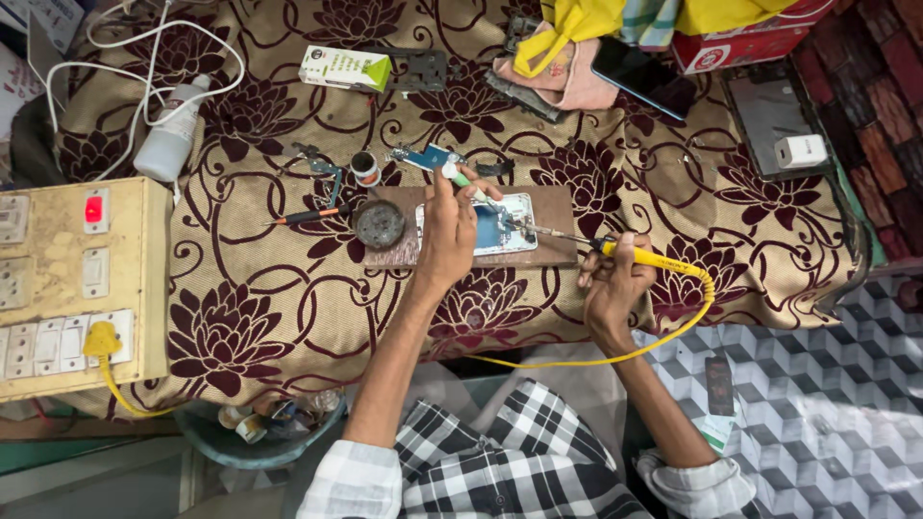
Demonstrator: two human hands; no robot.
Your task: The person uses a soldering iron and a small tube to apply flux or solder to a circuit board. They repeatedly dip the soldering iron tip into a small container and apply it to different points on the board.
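1. Our left hand (448, 229) is closed in a pinch around a small white-and-green tube (456, 175), held upright over the work with its tip pointing down; our right hand (613, 281) is curled shut around the yellow handle of a soldering iron (635, 257), gripped like a pen
2. The opened phone (502, 227) lies flat on a brown wooden board (553, 229) in the middle of the patterned cloth (250, 288), its blue and white inner parts facing up
3. We judge the work to be partway: the phone is already open and on the board, the iron's metal tip reaches the right-hand part of the phone, and nothing shows that it has been closed again; whether a joint is finished we cannot tell at this size
4. From our left hand the phone sits at about 3 o'clock, just beside and partly under the fingers; from our right hand it lies at about 10 o'clock, near but apart, bridged only by the iron's shaft
5. A round dark tin (380, 224) rests on the board's left end, at 9 o'clock from our left hand and just beside it
6. The iron's yellow cable (673, 332) loops off the table edge and runs below us toward a yellow plug (102, 341) in the switchboard (135, 279) far to the left
7. A screwdriver (310, 216), a small solder spool (364, 168) and a white bottle (173, 135) lie at 9 to 10 o'clock, well apart from both hands
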